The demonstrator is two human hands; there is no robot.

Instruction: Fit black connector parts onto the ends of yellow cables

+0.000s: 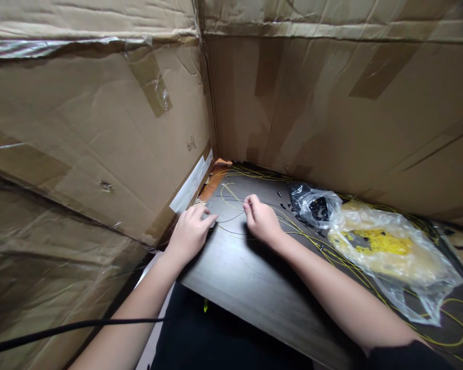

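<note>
My right hand (pixel 261 220) is closed in a pinch above the table, with thin yellow cable (pixel 231 206) between thumb and fingertips. A loop of this cable curves out to the left and back. Near the table's left edge is my left hand (pixel 191 231), its fingers curled and the thumb pointing to the right. Thin cable runs from its thumb tip toward the right side, and the fingers seem closed on it, though the exact grip is small and partly hidden. Both hands are low over the grey table (pixel 231 267).
More yellow cables (pixel 332 257) trail across the right side. A clear plastic bag (pixel 420 267) holds small yellow pieces (pixel 386 241); another bag (pixel 320 205) holds small black parts, some scattered beside it. Cardboard walls (pixel 312 103) rise behind and at the left. A black cord (pixel 81 326) crosses the lower left.
</note>
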